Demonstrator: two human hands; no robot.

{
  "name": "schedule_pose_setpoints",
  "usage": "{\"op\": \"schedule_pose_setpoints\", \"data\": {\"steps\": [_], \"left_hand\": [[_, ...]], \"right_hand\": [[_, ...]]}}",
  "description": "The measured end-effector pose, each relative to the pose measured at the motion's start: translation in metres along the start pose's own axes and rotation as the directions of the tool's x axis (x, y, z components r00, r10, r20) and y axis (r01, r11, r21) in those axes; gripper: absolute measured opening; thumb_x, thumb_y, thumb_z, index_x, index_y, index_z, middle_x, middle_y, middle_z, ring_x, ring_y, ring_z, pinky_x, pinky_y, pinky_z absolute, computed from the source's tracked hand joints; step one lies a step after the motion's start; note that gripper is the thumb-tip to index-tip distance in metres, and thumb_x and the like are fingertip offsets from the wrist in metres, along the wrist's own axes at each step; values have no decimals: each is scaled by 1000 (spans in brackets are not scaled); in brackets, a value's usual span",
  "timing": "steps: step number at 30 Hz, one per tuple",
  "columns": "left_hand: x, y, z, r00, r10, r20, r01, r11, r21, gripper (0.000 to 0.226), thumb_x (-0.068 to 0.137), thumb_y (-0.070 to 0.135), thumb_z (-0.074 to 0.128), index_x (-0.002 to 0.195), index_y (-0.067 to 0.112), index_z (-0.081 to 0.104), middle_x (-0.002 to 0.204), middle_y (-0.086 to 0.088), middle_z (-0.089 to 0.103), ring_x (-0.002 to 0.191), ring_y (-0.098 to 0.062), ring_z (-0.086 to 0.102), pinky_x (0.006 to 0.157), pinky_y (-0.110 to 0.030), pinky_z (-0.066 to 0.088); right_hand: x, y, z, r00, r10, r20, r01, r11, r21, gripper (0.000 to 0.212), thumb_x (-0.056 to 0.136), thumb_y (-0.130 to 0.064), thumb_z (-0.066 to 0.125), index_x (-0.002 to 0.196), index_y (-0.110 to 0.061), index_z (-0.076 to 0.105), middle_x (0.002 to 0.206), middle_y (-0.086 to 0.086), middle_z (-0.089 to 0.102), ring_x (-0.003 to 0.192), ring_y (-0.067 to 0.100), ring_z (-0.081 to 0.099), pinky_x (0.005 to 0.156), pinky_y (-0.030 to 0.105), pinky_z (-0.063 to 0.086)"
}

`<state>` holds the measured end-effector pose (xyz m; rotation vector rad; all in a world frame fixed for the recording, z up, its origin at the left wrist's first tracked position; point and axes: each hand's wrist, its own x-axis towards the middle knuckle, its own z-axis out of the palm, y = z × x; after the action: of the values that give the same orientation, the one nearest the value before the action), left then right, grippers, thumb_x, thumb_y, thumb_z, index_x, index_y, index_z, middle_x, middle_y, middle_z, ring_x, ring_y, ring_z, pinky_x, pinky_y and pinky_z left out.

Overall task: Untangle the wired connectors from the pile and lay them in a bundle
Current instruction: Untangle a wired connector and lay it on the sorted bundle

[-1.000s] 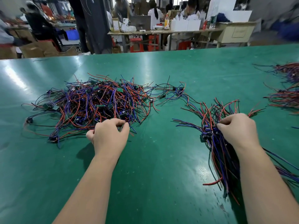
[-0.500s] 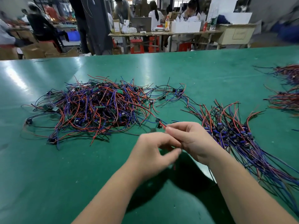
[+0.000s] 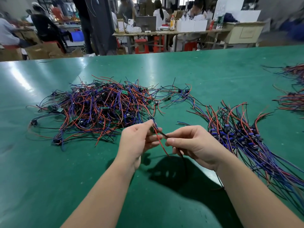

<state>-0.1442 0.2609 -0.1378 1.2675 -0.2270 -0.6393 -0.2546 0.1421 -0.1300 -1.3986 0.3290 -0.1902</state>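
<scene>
red-blue-black pile (image 3: 98, 109), green table (image 3: 49, 178)

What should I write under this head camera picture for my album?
Left hand and right hand pinch one wired connector over the green table, between tangled pile and tidy bundle.

surface (image 3: 49, 178): 1. tangled pile (image 3: 98, 109), beyond left hand (image 3: 136, 142): 1. bundle (image 3: 246, 139), right of right hand (image 3: 195, 145): 1. wired connector (image 3: 162, 143) betw. hands: 1. wire heaps (image 3: 292, 102), far right of right hand: 2.

No legible text, label, brand, number or sign is present. Markings on the distant boxes (image 3: 191, 25) and bottle (image 3: 172, 22) are too blurred to read.
</scene>
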Motion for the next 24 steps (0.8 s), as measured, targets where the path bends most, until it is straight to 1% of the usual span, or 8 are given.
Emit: {"op": "schedule_pose_setpoints", "data": {"steps": [3, 6, 8, 9, 11, 14, 19, 24], "left_hand": [[5, 4, -13, 987, 137, -85, -113, 962, 247, 27, 89, 14, 61, 64, 8, 65, 62, -9, 69, 52, -19, 69, 44, -24, 51], [8, 7, -28, 882, 457, -114, -273, 694, 667, 29, 89, 23, 59, 64, 8, 60, 60, -8, 67, 51, -12, 68, 50, -33, 54], [8, 9, -33, 801, 588, -117, -322, 586, 743, 28, 90, 34, 55, 70, 15, 61, 56, 2, 62, 54, -11, 67, 56, -36, 55], [8, 12, -33, 793, 596, -123, -358, 621, 698, 27, 92, 35, 52, 75, 19, 64, 57, 6, 61, 56, -13, 65, 58, -37, 55], [5, 19, -27, 861, 489, -139, -404, 825, 396, 25, 98, 30, 49, 85, 26, 70, 59, 12, 57, 55, -9, 58, 56, -32, 54], [-6, 26, -14, 983, 161, 90, -150, 982, -118, 23, 89, 34, 53, 97, 25, 72, 66, 8, 58, 52, -7, 54, 51, -24, 52], [-20, 15, 6, 905, -95, 414, 195, 959, -206, 51, 72, 41, 58, 120, 24, 55, 66, 5, 60, 42, -2, 46, 41, -16, 45], [-26, 5, 13, 785, -234, 573, 415, 886, -206, 29, 73, 38, 59, 94, 19, 66, 68, 0, 61, 37, 1, 39, 35, -11, 38]], "right_hand": [[1, 1, 1, 997, 20, -79, -25, 998, -56, 5, 69, -10, 76, 66, -9, 73, 61, 5, 67, 46, 10, 56, 42, 14, 40], [2, 3, -1, 990, 28, -140, -36, 998, -51, 9, 77, -3, 72, 69, -4, 68, 59, 6, 65, 45, 11, 53, 41, 16, 41], [2, 3, -1, 990, 42, -134, -51, 997, -64, 8, 79, -2, 70, 72, -3, 67, 62, 8, 65, 47, 14, 55, 43, 18, 42], [2, 4, 0, 991, 46, -129, -55, 996, -74, 8, 81, -1, 69, 73, -2, 66, 63, 9, 65, 48, 14, 55, 43, 18, 42], [2, 4, 1, 991, 45, -130, -55, 995, -78, 8, 84, -2, 66, 76, -1, 66, 64, 9, 65, 49, 14, 54, 43, 18, 42], [4, 3, 1, 988, 21, -154, -29, 998, -49, 11, 87, -8, 63, 80, -2, 68, 64, 7, 64, 48, 12, 50, 43, 17, 38], [2, -1, 2, 998, -56, -40, 63, 977, 204, 33, 64, -28, 72, 88, -5, 76, 69, 2, 65, 52, 8, 46, 48, 14, 36], [1, -1, -1, 992, -124, -17, 124, 957, 262, 30, 60, -26, 72, 85, -11, 78, 76, 3, 70, 66, 11, 51, 66, 20, 39]]}}
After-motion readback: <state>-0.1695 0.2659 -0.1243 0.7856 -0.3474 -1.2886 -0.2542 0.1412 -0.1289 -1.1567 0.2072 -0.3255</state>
